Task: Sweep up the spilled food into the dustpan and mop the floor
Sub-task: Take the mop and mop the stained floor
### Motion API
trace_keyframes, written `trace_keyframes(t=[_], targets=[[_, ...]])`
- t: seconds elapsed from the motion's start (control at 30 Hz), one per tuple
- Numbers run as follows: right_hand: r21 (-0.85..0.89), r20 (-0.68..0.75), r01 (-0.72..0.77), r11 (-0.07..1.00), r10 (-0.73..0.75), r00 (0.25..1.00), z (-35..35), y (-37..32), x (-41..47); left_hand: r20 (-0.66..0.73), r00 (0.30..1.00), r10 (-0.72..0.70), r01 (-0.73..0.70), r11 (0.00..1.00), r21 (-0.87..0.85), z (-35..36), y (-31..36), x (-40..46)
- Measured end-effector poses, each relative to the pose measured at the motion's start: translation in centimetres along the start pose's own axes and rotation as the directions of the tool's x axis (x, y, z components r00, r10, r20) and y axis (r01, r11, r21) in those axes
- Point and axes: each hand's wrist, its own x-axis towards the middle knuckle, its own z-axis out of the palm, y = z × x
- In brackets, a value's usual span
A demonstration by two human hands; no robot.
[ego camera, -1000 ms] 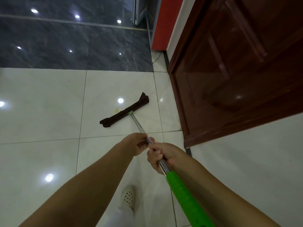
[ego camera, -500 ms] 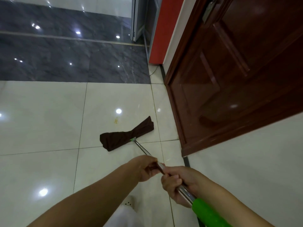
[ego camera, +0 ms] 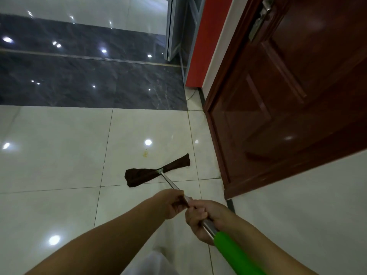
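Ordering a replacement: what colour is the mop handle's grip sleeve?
Bright green grip sleeve on a silver mop handle, clearest in the head view.

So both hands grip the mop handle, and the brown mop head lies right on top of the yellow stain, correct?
Not quite. In the head view the mop head lies short of the stain, which shows uncovered beyond it. Both the left hand and right hand do grip the handle.

Mop head (ego camera: 156,174) on the floor (ego camera: 59,155) ahead of the fingers (ego camera: 195,212), food stain (ego camera: 145,154) just beyond it, door (ego camera: 288,96) to the right, handle grip (ego camera: 236,255) behind the fingers
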Motion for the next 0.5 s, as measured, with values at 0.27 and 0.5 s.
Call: trace_keyframes(t=[0.27, 0.5], targets=[[-0.015, -0.045, -0.004, 1.0, 0.003, 0.999, 1.5, -1.1, 4.1, -0.056, 0.998, 0.035, -0.034, 0.999, 0.016, -1.4, 2.7, 2.4], [-0.064, -0.042, 0.045, 0.997, -0.048, 0.998, 3.5, -4.0, 7.7, 0.001, 1.0, 0.029, -0.029, 0.999, -0.044, -1.4, 6.7, 5.1]])
